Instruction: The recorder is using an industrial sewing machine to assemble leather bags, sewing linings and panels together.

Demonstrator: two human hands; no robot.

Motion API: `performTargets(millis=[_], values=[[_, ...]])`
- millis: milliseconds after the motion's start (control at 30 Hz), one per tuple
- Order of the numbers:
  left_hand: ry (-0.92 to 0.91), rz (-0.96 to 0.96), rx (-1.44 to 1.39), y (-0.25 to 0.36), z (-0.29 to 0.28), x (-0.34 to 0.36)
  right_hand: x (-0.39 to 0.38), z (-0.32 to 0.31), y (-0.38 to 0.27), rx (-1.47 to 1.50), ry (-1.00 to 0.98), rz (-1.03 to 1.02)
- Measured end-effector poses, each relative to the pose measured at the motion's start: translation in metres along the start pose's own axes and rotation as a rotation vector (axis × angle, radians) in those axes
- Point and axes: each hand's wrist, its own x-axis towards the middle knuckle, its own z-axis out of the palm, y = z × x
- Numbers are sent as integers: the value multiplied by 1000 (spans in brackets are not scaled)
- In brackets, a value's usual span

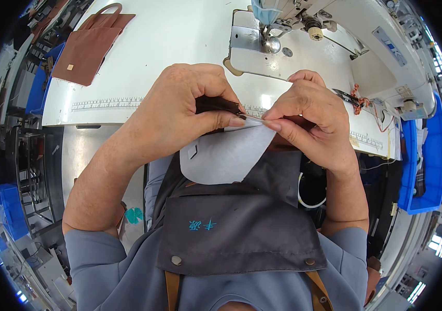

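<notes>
Just beyond the table's near edge, both hands hold up a flap-shaped bag piece with a pale grey face, a rounded lower end and a small slot on its left. My left hand pinches its upper edge between thumb and fingers, with a dark brown fold of material showing inside the grip. My right hand is closed in a pinch on the same edge, a little further right. Reddish-brown material shows behind the right fingers. The fingertips hide how the layers meet at the edge.
A sewing machine stands at the back right, its needle plate ahead of my hands. A brown handbag lies back left. Black snips with orange cord lie right. Blue bins flank the table, which bears a printed ruler.
</notes>
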Motion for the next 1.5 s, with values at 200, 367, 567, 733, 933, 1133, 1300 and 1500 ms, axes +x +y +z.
performTargets(millis=[200,367,567,733,933,1133,1300,1500], values=[[10,104,67,-2,1,4,-2,-1,6,38,-15,-12],[67,95,107,0,7,3,-1,-4,3,-3,-49,-5],[108,128,289,-1,10,4,-3,11,1,-248,-2,26],[64,149,387,-5,4,11,-5,16,2,-175,-19,107],[-99,22,142,-34,-9,51,1,13,34,-180,-1,140],[10,-7,290,-72,6,97,11,1,87,-77,-36,250],[29,14,615,-77,18,122,23,-11,116,-65,-210,479],[138,41,621,-95,10,138,21,-9,138,-355,-133,65]])
